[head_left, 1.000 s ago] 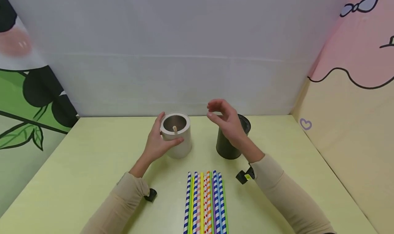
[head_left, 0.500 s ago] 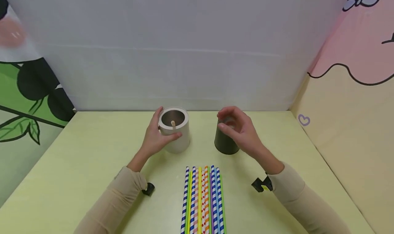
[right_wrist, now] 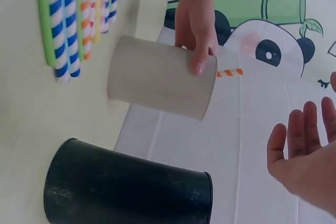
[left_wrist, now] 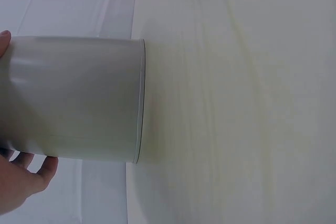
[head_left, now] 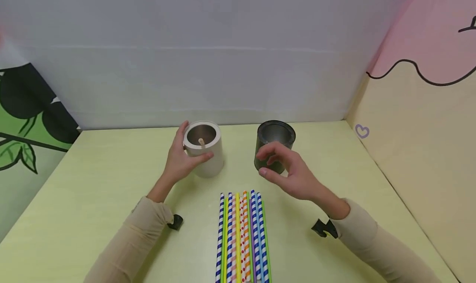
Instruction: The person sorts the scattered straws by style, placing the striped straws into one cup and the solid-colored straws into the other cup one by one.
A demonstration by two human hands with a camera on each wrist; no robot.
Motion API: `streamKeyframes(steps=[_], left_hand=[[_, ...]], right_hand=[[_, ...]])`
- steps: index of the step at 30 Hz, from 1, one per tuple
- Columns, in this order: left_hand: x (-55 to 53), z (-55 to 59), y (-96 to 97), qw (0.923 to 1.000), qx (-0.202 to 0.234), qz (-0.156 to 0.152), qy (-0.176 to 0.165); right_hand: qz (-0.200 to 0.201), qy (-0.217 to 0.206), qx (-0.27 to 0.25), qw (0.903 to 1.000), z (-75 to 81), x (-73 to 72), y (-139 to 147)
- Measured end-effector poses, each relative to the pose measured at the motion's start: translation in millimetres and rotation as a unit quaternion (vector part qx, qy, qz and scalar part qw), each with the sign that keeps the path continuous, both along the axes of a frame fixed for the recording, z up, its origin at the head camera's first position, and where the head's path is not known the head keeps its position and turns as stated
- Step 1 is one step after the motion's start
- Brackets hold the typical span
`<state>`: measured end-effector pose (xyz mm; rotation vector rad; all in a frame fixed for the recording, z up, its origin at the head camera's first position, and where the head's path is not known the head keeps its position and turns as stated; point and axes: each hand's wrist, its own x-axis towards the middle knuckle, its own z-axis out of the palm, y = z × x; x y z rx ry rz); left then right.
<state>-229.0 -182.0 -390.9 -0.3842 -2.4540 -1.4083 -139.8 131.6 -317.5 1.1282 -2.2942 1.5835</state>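
Note:
My left hand (head_left: 179, 161) grips the side of a white cup (head_left: 213, 165) standing on the table, thumb in front and fingers behind. One straw (right_wrist: 230, 72), orange-and-white striped in the right wrist view, pokes up from inside this cup. My right hand (head_left: 288, 171) hovers in front of a black cup (head_left: 261, 144), fingers loosely bent and holding nothing. It hides part of that cup's lower front. Nearer to me lies a row of several paper straws (head_left: 242, 241), side by side, striped, dotted and plain in many colours.
The pale yellow table (head_left: 122, 171) meets a white cloth wall (head_left: 238, 80) just behind both cups. A printed panel (head_left: 22, 109) borders the left, and a pink and cream panel (head_left: 416, 122) borders the right.
My right hand has come down and back from above the black cup, uncovering its rim. The left hand still holds the white cup. The head view has shifted slightly.

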Motion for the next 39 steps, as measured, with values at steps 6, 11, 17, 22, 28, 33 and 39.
streamKeyframes(steps=[6, 11, 17, 22, 28, 33, 39], left_hand=[[-0.9, 6.2, -1.8, 1.0000, -0.001, 0.003, 0.008], [-4.1, 12.6, -3.9, 0.9999, 0.004, 0.011, 0.012], [-4.6, 15.1, -4.4, 0.9999, 0.007, 0.011, 0.005], [-4.3, 14.1, -3.7, 0.9999, 0.008, 0.007, 0.000], [-3.8, 13.1, -3.4, 0.9999, 0.009, 0.004, -0.003], [-3.7, 12.2, -3.4, 1.0000, 0.008, 0.005, 0.000], [-2.7, 13.1, -3.1, 1.0000, 0.008, 0.006, 0.001]], right_hand=[[0.031, 0.011, 0.062, 0.9975, -8.6, 14.6, 1], [0.075, 0.014, 0.115, 0.9905, -19.0, 19.4, 2], [0.122, 0.024, 0.234, 0.9644, -32.6, 24.8, 6], [0.171, 0.067, 0.338, 0.9230, -37.2, 31.7, 5], [0.209, 0.117, 0.418, 0.8762, -42.7, 39.7, -1], [0.219, 0.160, 0.436, 0.8580, -47.2, 45.2, -5], [0.232, 0.187, 0.432, 0.8515, -53.8, 48.0, -8]])
